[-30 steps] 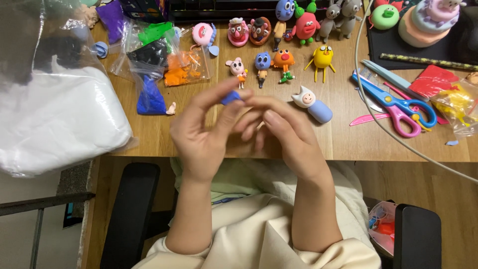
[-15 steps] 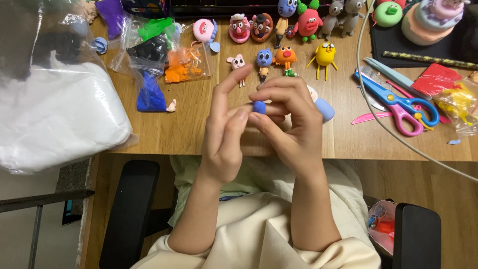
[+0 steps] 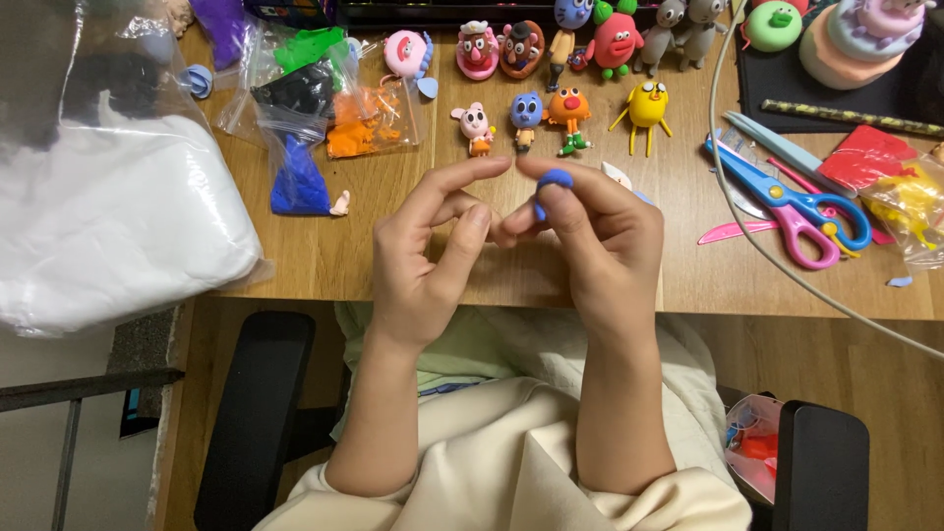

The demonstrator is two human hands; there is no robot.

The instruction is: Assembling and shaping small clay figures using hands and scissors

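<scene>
My right hand (image 3: 600, 246) pinches a small blue clay piece (image 3: 553, 180) between thumb and fingers, held up over the wooden desk's front edge (image 3: 324, 265). My left hand (image 3: 428, 261) is right beside it, fingers apart and curled, its fingertips touching the right hand near the clay. Behind the hands stands a row of small clay figures: a pink one (image 3: 474, 126), a blue one (image 3: 526, 113), an orange one (image 3: 568, 110) and a yellow one (image 3: 647, 108).
A big bag of white clay (image 3: 108, 226) lies at the left. Clear bags of coloured clay (image 3: 324, 108) sit behind it. Blue-and-pink scissors (image 3: 801, 211), a pink tool and a white cable (image 3: 747, 226) lie at the right. More figures line the back edge.
Both hands have risen and turned upright. The blue clay, earlier rolled between the fingers of both hands, now sits at my right fingertips while my left fingers have spread.
</scene>
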